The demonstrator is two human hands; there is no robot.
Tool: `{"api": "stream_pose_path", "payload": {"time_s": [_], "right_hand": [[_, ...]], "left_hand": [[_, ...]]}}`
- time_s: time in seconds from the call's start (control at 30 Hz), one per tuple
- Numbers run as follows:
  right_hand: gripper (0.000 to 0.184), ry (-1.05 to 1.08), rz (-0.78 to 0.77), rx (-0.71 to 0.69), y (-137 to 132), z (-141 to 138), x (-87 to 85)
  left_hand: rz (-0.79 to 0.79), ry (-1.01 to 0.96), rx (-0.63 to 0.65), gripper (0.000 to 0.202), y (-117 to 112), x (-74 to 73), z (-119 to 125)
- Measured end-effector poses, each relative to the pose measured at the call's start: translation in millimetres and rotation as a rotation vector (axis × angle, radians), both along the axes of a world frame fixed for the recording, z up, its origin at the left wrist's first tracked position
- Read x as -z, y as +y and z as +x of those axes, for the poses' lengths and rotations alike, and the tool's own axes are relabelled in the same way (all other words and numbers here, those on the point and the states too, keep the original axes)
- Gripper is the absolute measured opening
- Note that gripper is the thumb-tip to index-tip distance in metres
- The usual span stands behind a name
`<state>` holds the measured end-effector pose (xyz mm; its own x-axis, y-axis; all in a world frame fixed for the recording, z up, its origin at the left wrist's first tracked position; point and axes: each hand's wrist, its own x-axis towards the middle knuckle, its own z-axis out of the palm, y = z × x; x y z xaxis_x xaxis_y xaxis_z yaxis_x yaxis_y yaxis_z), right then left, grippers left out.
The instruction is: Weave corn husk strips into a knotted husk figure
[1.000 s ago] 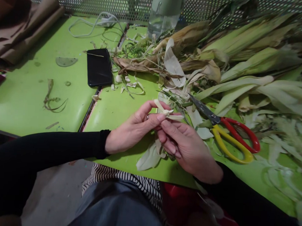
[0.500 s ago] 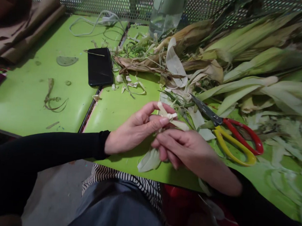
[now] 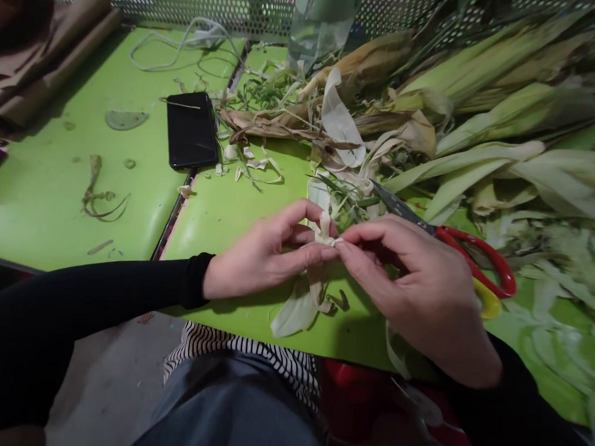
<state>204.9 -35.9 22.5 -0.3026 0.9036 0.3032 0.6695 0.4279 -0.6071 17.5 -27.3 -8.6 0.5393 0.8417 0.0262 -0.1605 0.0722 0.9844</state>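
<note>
Between my two hands is a small knotted strip of pale corn husk [image 3: 325, 232]. My left hand [image 3: 271, 248] pinches it from the left, thumb in front and fingers behind. At its right end, the thumb and forefinger of my right hand [image 3: 413, 280] grip the same strip. Beneath them a loose, pale piece of husk [image 3: 293, 311] lies on the green table [image 3: 239, 214], with small brown scraps beside it. Scissors [image 3: 478, 247] with one red and one yellow handle lie behind my right hand, which covers part of them.
Corn husks [image 3: 481, 80] are heaped at the back right, with shredded strips below. A black phone [image 3: 192, 131], a protractor [image 3: 126, 119], a white cable [image 3: 162, 46] and a bottle [image 3: 319, 33] stand or lie farther back. Brown paper [image 3: 63, 48] fills the far left corner.
My right hand has moved up and right from under the strip and now pinches its right end, covering most of the yellow handle. My left hand keeps its hold.
</note>
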Motion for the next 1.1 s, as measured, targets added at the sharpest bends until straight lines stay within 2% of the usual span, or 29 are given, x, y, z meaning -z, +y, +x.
{"api": "stream_pose_path", "payload": {"time_s": [0.07,0.13,0.27,0.37,0.5,0.57,0.7,0.77,0.87,0.97,1.1], "right_hand": [[0.010,0.022,0.005,-0.019,-2,-2,-0.8],[0.010,0.065,0.000,-0.016,-4,-3,-0.4],[0.010,0.196,-0.056,0.043,-7,-6,3.8],[0.009,0.280,-0.164,0.060,-6,-6,6.5],[0.011,0.278,-0.278,0.034,-5,-7,7.7],[0.011,0.204,-0.218,0.010,-4,-6,8.3],[0.022,0.002,-0.033,-0.138,-1,-5,9.5],[0.029,-0.019,-0.059,-0.171,-1,-5,9.6],[0.036,0.020,-0.117,-0.117,-3,-6,9.2],[0.037,0.070,-0.166,-0.068,-6,-8,9.2],[0.040,0.135,-0.241,-0.030,-8,-7,10.2]], "left_hand": [[0.123,0.113,-0.034,0.018,1,-2.6,-2],[0.172,0.164,-0.058,0.015,2,-5.3,-3],[0.086,0.115,-0.050,0.013,0,-6.5,-2],[-0.014,0.059,-0.012,0.015,-1,-4.5,0],[-0.082,-0.022,0.022,0.021,-2,-3.3,0],[-0.053,0.005,0.022,0.020,-1,-3.6,-1],[0.057,0.161,0.016,0.015,2,-5.9,-5],[0.152,0.263,0.008,0.010,3,-7.6,-8],[0.244,0.347,0.018,0.007,2,-8.8,-10],[0.198,0.298,0.052,0.006,1,-6.7,-10],[0.060,0.215,0.090,0.006,0,-2.2,-7]]}}
